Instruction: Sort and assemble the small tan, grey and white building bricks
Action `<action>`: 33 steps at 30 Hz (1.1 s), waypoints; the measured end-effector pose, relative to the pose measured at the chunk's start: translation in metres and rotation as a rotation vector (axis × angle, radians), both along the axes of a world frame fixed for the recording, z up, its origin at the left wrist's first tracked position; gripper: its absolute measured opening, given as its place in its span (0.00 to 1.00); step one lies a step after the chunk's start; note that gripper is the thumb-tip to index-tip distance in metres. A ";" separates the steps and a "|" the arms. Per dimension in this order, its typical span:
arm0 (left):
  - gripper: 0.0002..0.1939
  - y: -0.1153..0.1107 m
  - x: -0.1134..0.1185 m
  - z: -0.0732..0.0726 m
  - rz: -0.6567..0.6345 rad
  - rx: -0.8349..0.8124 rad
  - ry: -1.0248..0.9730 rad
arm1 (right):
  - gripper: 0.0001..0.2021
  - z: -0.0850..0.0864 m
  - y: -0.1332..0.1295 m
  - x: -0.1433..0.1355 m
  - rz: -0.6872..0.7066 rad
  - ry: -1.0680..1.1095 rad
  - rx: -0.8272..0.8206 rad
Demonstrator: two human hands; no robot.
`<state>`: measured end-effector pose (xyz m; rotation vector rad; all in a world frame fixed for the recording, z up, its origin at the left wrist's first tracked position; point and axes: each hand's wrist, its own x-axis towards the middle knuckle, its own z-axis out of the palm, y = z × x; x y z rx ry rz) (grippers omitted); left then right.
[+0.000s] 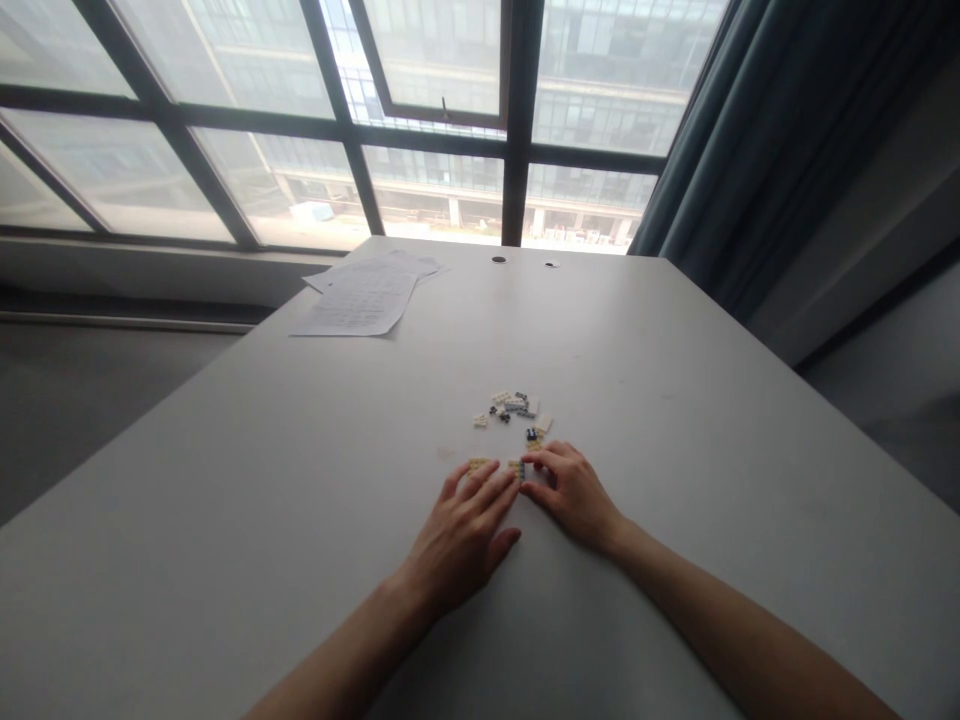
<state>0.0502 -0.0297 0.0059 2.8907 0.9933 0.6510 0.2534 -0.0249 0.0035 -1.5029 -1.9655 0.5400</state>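
My left hand (469, 530) lies with its fingers stretched out over the table, fingertips beside a small tan building brick (478, 465) and partly covering it. My right hand (566, 490) pinches a small grey brick (522, 469) between thumb and index finger. A tan brick (514, 466) touches the grey one on its left, close to my left fingertips. Just beyond my right hand sits a dark blue and white piece (533, 435) on tan. Farther off is a loose group of white, grey and black bricks (516, 405).
The white table (225, 480) stretches toward a large framed window (435, 180). Printed papers (360, 300) lie at its far left. Two cable holes, one a dark hole (498, 260), are near the far edge. A dark curtain (720, 150) hangs at the right.
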 end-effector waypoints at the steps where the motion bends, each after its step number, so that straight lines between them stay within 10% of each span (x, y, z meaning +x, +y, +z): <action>1: 0.21 0.000 0.000 0.000 0.001 -0.002 -0.001 | 0.14 0.000 0.000 0.000 0.000 0.003 0.002; 33: 0.11 0.003 -0.011 0.000 0.131 0.086 -0.435 | 0.06 0.013 0.090 0.011 -0.193 -0.247 -0.099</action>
